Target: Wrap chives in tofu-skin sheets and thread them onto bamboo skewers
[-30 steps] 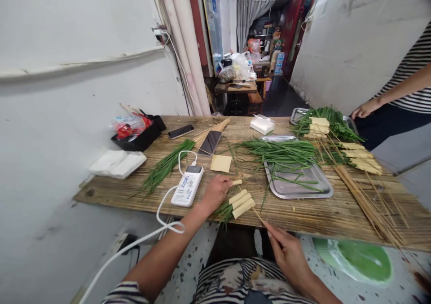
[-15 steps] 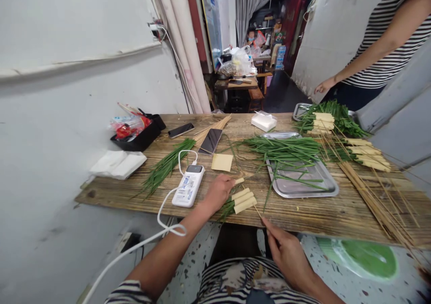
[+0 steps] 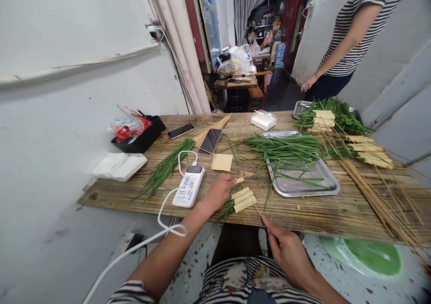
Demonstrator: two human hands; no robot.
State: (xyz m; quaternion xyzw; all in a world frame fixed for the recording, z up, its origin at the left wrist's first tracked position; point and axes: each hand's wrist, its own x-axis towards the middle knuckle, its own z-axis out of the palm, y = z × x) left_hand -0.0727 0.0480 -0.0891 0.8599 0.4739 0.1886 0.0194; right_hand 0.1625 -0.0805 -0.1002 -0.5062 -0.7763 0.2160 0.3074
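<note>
My left hand is closed on a small pale-yellow tofu-skin roll at the table's near side. Just below it, several rolls wrapped around green chives sit side by side on a skewer. My right hand pinches the bare end of that bamboo skewer at the table edge. A flat square tofu sheet lies beyond my left hand. Long chives are heaped across a metal tray to the right. Fingers partly cover the roll in my left hand.
A white power bank with a cable lies left of my left hand, near loose chives and a phone. Finished skewers and bare sticks occupy the right side. A co-worker stands beyond the far right corner.
The co-worker at the back right has shifted left, with the arm moving the same way. My hands stay nearly in place on the roll and the skewer.
</note>
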